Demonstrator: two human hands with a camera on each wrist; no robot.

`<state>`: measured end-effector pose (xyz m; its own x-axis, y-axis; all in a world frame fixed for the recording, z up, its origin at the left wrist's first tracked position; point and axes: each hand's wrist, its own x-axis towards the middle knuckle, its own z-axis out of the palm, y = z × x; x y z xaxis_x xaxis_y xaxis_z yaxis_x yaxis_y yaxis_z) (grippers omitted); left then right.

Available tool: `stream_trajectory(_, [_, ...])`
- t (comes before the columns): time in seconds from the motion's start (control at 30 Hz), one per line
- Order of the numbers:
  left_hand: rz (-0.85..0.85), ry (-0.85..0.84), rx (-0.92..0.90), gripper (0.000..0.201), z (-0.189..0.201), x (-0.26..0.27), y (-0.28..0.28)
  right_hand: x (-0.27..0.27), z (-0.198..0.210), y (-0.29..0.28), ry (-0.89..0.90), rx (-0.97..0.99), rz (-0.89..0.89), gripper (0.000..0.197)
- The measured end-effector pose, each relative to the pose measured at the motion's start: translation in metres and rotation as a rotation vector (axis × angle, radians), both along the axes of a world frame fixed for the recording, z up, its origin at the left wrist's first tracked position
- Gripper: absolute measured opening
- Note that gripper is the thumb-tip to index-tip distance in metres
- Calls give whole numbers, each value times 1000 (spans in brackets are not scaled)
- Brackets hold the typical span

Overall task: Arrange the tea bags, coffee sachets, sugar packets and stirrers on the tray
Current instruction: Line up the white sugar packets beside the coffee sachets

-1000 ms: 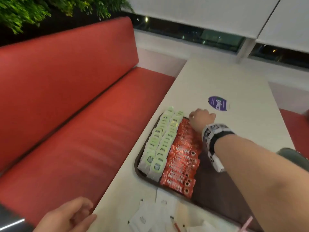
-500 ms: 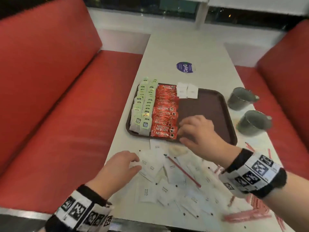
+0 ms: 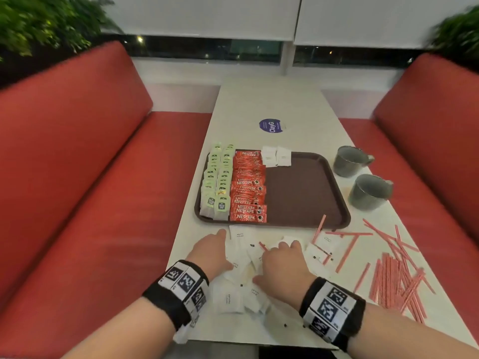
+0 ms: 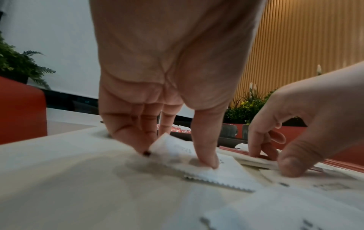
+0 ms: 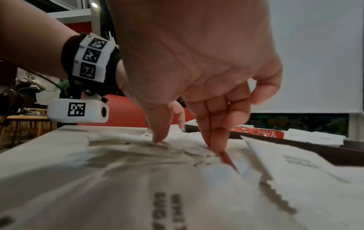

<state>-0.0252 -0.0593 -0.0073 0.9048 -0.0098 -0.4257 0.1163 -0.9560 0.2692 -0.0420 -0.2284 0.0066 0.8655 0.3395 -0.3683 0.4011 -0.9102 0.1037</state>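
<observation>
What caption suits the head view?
Both hands gather sugar packets before a half-filled tray.

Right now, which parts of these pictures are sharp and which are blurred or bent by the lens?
Head view: the tray and coffee sachets are sharp; the plants at the corners smear, and the sofa edges bow. Left wrist view: the left hand is clear, the sugar packets below it blurred. Right wrist view: the right hand is sharp, the nearest packet print soft.
</observation>
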Motion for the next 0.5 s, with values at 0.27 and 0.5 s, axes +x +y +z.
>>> stream_trajectory(0.27, [105,-78,-235,48,8,-1,8,0,0,3,-84,15,81,12])
stream_trajectory(0.5, [245,-120,-561,24,23,1,11,23,19,-27,-265,248,7,14])
